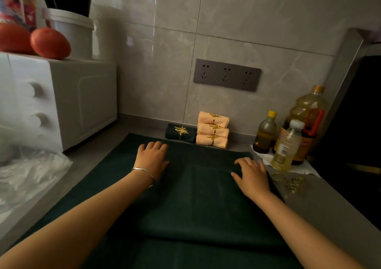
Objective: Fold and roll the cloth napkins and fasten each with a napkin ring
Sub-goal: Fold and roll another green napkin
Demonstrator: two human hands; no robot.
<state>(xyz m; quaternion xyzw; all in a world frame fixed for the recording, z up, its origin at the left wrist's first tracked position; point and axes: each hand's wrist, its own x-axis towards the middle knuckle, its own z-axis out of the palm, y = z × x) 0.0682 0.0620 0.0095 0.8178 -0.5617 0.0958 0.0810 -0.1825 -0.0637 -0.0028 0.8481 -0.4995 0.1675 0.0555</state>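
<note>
A large dark green cloth napkin (206, 202) lies flat across the centre and lower part of the frame. A doubled layer of it covers the middle, and that layer's straight near edge crosses the lower centre. Whether this is 1 folded piece or 2 pieces cannot be told.

Just above its far edge, at centre frame, lies 1 rolled dark green napkin (189, 137) fastened with a gold leaf-shaped napkin ring (181, 130). Touching it on the right is a stack of 3 rolled peach cloth napkins (222, 133), each with a gold leaf ring on top.

At the right edge of the flat cloth lies a small cluster of loose gold napkin rings (293, 184).
</note>
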